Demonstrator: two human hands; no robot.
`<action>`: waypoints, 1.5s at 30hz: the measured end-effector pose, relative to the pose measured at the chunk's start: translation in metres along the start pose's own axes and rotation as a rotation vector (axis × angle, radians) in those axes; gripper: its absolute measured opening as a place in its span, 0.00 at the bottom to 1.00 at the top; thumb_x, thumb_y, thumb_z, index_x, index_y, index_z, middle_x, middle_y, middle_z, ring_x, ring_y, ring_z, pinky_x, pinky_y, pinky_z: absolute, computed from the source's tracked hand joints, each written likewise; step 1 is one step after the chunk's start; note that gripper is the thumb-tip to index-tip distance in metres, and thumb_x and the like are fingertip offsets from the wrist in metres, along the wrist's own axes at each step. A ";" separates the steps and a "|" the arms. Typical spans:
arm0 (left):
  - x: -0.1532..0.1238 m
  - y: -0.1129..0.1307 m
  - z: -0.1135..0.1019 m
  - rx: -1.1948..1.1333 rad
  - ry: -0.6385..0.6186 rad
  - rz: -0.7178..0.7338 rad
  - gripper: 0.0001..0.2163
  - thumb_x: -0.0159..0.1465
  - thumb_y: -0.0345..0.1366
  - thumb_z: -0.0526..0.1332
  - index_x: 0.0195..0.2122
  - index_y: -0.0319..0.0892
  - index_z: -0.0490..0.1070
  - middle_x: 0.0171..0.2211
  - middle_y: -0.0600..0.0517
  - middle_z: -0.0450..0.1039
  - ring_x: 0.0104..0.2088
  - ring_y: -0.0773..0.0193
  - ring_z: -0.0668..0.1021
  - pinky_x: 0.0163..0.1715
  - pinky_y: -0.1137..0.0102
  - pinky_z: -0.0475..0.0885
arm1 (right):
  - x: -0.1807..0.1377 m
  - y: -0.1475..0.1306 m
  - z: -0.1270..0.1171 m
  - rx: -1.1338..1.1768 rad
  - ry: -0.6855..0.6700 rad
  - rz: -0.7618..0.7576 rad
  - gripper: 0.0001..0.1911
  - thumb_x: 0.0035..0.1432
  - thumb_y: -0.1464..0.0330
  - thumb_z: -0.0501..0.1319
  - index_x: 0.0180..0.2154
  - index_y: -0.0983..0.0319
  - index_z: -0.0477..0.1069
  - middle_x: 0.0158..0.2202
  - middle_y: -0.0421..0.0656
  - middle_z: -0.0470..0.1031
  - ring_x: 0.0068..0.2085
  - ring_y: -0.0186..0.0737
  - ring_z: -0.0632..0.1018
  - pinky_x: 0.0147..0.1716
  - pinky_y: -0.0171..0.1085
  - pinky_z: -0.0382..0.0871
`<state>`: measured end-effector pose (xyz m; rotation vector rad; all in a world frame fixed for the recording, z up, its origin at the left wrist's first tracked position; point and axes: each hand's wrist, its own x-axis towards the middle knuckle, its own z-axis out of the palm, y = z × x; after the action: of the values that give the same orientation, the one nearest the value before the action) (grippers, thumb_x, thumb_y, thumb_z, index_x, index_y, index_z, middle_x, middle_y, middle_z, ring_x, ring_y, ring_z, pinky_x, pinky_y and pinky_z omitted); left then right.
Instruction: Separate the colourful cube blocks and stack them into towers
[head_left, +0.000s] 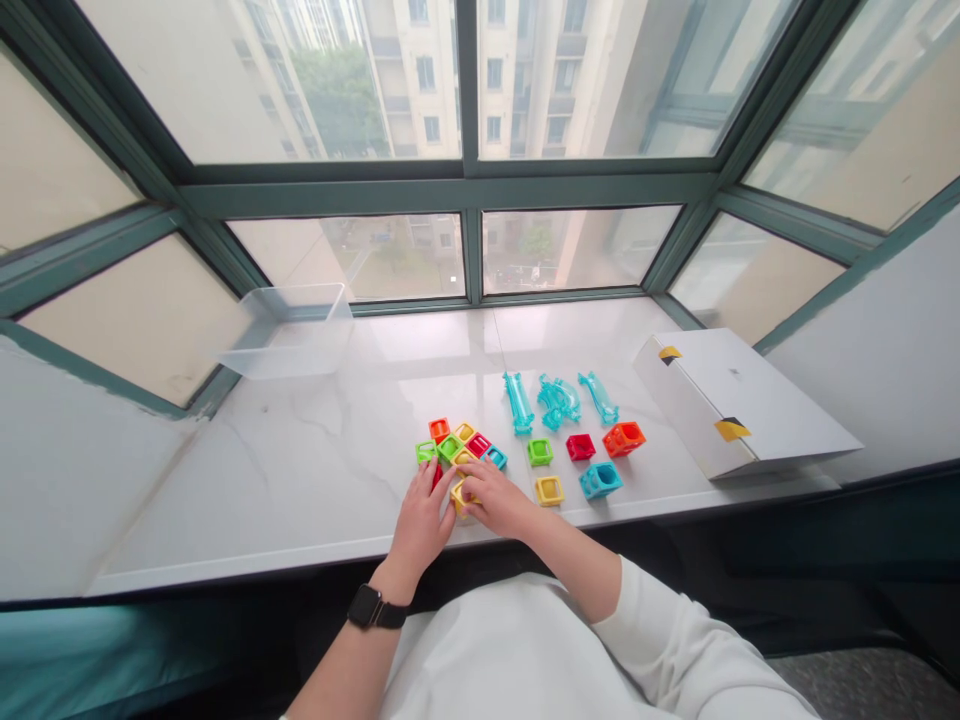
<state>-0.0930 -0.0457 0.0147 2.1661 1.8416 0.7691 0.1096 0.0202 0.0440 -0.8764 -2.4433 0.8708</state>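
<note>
A small yellow toy block [459, 496] sits between my two hands near the front edge of the sill. My right hand [495, 497] has its fingers closed on it from the right. My left hand [422, 512], below a black watch, curls round its left side, with fingertips next to a red block [436, 476] that they partly hide. Just beyond, several square blocks lie close together: an orange one [439, 430], a green one [450, 447], a dark red one [478, 444] and a blue one [496, 457].
To the right stand loose blocks, including a green block [540, 452], a yellow cube [549, 491] and a larger blue cube [601, 481]. Behind them lie clear turquoise pieces [559, 402]. A white box [750, 400] is at the right, a transparent bin [300, 335] at the back left.
</note>
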 end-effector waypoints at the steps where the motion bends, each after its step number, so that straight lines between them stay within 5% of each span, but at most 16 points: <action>1: 0.000 0.001 -0.001 -0.003 -0.006 -0.004 0.26 0.71 0.36 0.59 0.70 0.50 0.67 0.76 0.43 0.54 0.75 0.40 0.59 0.71 0.41 0.63 | 0.000 0.000 -0.003 0.038 -0.006 0.003 0.05 0.62 0.73 0.70 0.39 0.60 0.75 0.66 0.52 0.72 0.71 0.54 0.67 0.69 0.61 0.59; 8: -0.002 -0.008 -0.002 -0.093 -0.038 -0.063 0.22 0.77 0.42 0.48 0.68 0.50 0.69 0.74 0.45 0.60 0.75 0.48 0.61 0.72 0.42 0.59 | 0.001 -0.005 -0.026 0.425 0.118 0.120 0.07 0.67 0.65 0.65 0.37 0.58 0.70 0.62 0.50 0.75 0.64 0.49 0.75 0.65 0.53 0.65; 13: 0.000 0.012 -0.020 -0.104 0.027 -0.036 0.22 0.76 0.46 0.51 0.68 0.50 0.67 0.73 0.45 0.62 0.76 0.45 0.58 0.74 0.38 0.48 | -0.006 -0.010 -0.044 0.782 0.305 0.177 0.18 0.66 0.51 0.66 0.37 0.57 0.67 0.56 0.48 0.78 0.58 0.49 0.78 0.61 0.51 0.70; 21: 0.020 0.087 -0.055 -0.397 0.102 0.087 0.26 0.70 0.46 0.64 0.68 0.50 0.63 0.65 0.43 0.71 0.67 0.47 0.73 0.67 0.49 0.71 | -0.037 -0.034 -0.076 1.054 0.425 0.165 0.22 0.61 0.48 0.71 0.35 0.57 0.66 0.57 0.49 0.78 0.56 0.48 0.80 0.54 0.47 0.77; 29: 0.036 0.113 -0.040 -0.514 0.156 0.113 0.22 0.69 0.43 0.67 0.62 0.48 0.67 0.58 0.44 0.78 0.57 0.51 0.81 0.58 0.55 0.80 | -0.064 -0.039 -0.091 0.914 0.512 0.140 0.17 0.65 0.52 0.69 0.39 0.56 0.68 0.59 0.50 0.76 0.62 0.50 0.78 0.60 0.50 0.76; 34: 0.045 0.121 -0.043 -0.468 0.201 0.191 0.20 0.68 0.39 0.68 0.60 0.48 0.69 0.55 0.45 0.79 0.55 0.53 0.82 0.57 0.56 0.79 | -0.079 -0.036 -0.106 0.518 0.578 0.063 0.13 0.70 0.60 0.66 0.53 0.54 0.71 0.61 0.49 0.74 0.64 0.48 0.76 0.63 0.51 0.74; 38: 0.047 0.128 -0.048 -0.447 0.182 0.227 0.20 0.68 0.35 0.68 0.60 0.48 0.71 0.54 0.46 0.80 0.54 0.54 0.82 0.57 0.58 0.79 | -0.088 -0.041 -0.116 0.170 0.523 -0.005 0.11 0.70 0.66 0.63 0.52 0.53 0.77 0.62 0.49 0.72 0.63 0.49 0.76 0.61 0.50 0.76; 45: 0.049 0.131 -0.044 -0.430 0.130 0.250 0.20 0.69 0.33 0.67 0.61 0.51 0.73 0.54 0.47 0.79 0.55 0.55 0.81 0.58 0.59 0.78 | -0.096 -0.037 -0.112 -0.075 0.400 0.072 0.18 0.68 0.73 0.61 0.55 0.52 0.77 0.64 0.50 0.71 0.64 0.52 0.75 0.60 0.53 0.78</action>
<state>0.0016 -0.0337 0.1257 2.1133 1.3072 1.2526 0.2244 -0.0199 0.1354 -1.0575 -2.1170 0.5643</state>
